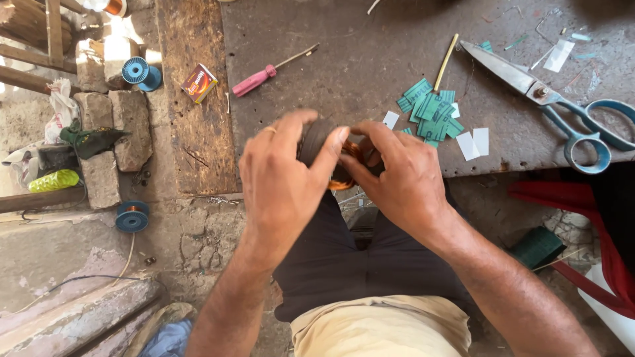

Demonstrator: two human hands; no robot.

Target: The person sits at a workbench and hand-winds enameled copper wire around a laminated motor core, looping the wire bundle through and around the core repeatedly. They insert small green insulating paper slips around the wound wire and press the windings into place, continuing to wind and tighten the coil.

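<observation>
Both hands clamped a dark round motor core w/ copper wire winding (pixel 337 155), held just off the edge of the rough, stained workbench (pixel 370 59). Left hand (pixel 281 178) wrapped over its left side, thumb on top; right hand (pixel 400 175) pinched the right side, fingertips at the shiny orange coil. Core sat btwn both palms, mostly hidden. Nearby: green paper strips (pixel 430 109), steel scissors w/ blue handles (pixel 549 99), pink-handled screwdriver (pixel 264 74).

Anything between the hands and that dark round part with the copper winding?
Nothing visible. The left hand and right hand both already grip the dark round part from either side, fingers on it, copper winding showing between them. The scissors, green paper slips and pink screwdriver lie apart on the bench.
</observation>
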